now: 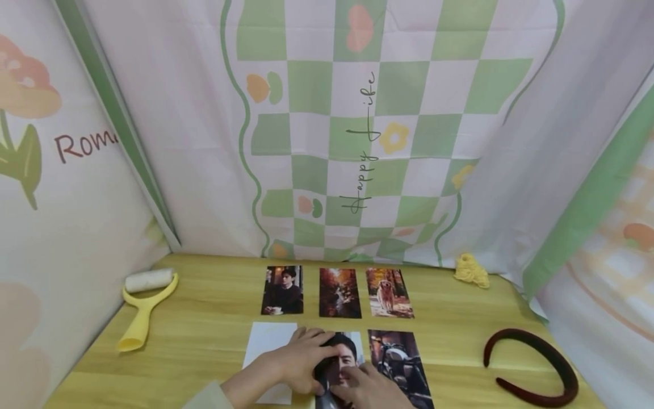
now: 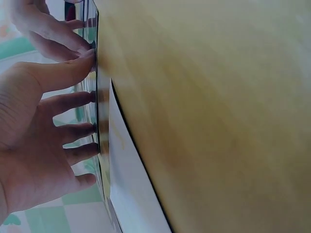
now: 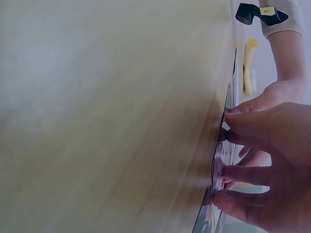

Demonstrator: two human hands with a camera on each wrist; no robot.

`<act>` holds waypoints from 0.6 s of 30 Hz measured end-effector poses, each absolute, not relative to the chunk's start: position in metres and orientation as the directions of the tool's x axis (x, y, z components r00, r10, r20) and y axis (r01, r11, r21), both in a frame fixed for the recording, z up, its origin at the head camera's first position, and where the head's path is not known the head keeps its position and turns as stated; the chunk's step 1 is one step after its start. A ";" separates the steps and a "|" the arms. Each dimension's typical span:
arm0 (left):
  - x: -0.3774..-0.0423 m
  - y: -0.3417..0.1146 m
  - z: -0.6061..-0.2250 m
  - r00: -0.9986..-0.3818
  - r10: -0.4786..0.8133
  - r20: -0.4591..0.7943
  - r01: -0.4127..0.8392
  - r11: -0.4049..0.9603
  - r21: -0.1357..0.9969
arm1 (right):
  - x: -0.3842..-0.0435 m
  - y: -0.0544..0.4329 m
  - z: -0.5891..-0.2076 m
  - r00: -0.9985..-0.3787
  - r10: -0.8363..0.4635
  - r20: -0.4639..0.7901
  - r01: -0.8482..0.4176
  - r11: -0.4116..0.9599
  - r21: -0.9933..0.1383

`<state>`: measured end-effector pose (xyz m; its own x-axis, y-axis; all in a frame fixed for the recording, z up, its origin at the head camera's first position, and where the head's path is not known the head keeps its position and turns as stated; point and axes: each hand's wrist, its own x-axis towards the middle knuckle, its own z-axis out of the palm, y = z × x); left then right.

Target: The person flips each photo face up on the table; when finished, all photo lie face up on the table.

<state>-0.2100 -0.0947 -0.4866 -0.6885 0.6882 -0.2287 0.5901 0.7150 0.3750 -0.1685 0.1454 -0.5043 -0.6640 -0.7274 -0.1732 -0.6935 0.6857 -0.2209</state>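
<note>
A portrait photo card point(image 1: 348, 357) lies in the front row on the table. My left hand point(image 1: 301, 360) reaches over its left side with fingers spread, and in the left wrist view the fingertips rest on the card. On the lower right of the same card, my right hand point(image 1: 375, 392) touches down with its fingertips, fingers slightly bent. The two thumbs come close together near the card's lower part. Left of it is a blank white card point(image 1: 265, 341), partly covered by my left hand and forearm. To the right lies a motorcycle photo point(image 1: 401, 363).
Behind are three photos: a seated person point(image 1: 283, 291), an autumn scene point(image 1: 339, 292) and a dog point(image 1: 387, 292). A lint roller with a yellow handle point(image 1: 140, 321) lies left. Yellow yarn point(image 1: 471, 271) and a dark red headband point(image 1: 570, 382) are right. Fabric point(image 1: 352, 136) hangs behind the table.
</note>
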 end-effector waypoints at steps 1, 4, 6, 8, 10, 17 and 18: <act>-0.210 -0.095 -0.488 -0.688 0.689 -0.228 0.592 0.715 0.372 | -0.171 0.147 -0.511 -0.662 -0.729 -0.174 -0.695 0.684 -0.222; -0.214 -0.097 -0.495 -0.676 0.703 -0.220 0.605 0.700 0.379 | -0.176 0.150 -0.525 -0.658 -0.731 -0.181 -0.698 0.682 -0.220; -0.215 -0.095 -0.496 -0.678 0.698 -0.229 0.608 0.708 0.358 | -0.179 0.151 -0.530 -0.654 -0.734 -0.183 -0.702 0.679 -0.214; -0.218 -0.096 -0.503 -0.668 0.711 -0.218 0.621 0.695 0.362 | -0.180 0.152 -0.532 -0.651 -0.736 -0.185 -0.705 0.677 -0.211; -0.222 -0.096 -0.508 -0.667 0.713 -0.214 0.627 0.693 0.355 | -0.181 0.153 -0.532 -0.651 -0.737 -0.179 -0.708 0.675 -0.207; -0.230 -0.096 -0.523 -0.655 0.732 -0.190 0.647 0.672 0.361 | -0.172 0.146 -0.502 -0.684 -0.694 -0.226 -0.650 0.720 -0.244; -0.231 -0.096 -0.524 -0.654 0.731 -0.193 0.647 0.673 0.359 | -0.168 0.143 -0.492 -0.688 -0.687 -0.234 -0.641 0.727 -0.246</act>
